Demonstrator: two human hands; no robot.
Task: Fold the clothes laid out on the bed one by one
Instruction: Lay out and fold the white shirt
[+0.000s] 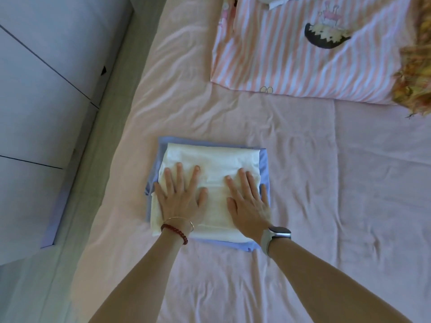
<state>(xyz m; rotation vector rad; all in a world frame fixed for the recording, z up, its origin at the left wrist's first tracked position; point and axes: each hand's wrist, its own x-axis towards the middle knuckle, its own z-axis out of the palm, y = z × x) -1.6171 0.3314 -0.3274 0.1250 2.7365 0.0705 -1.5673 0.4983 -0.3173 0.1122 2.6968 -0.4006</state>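
Observation:
A folded white garment (214, 159) lies on top of a folded light-blue garment (264, 163) near the left side of the pink bed (326, 183). My left hand (180, 194) presses flat on the white garment's left half, fingers straight and spread. On its right half my right hand (248, 199) lies flat too, fingers straight. A pink-and-white striped shirt (291, 54) with a cartoon print is spread out at the far right of the bed.
A yellow-brown patterned cloth (415, 73) lies at the right edge, beside the striped shirt. Pale wardrobe doors (46, 78) and a strip of floor run along the bed's left side. Something white (275, 0) peeks in at the top edge.

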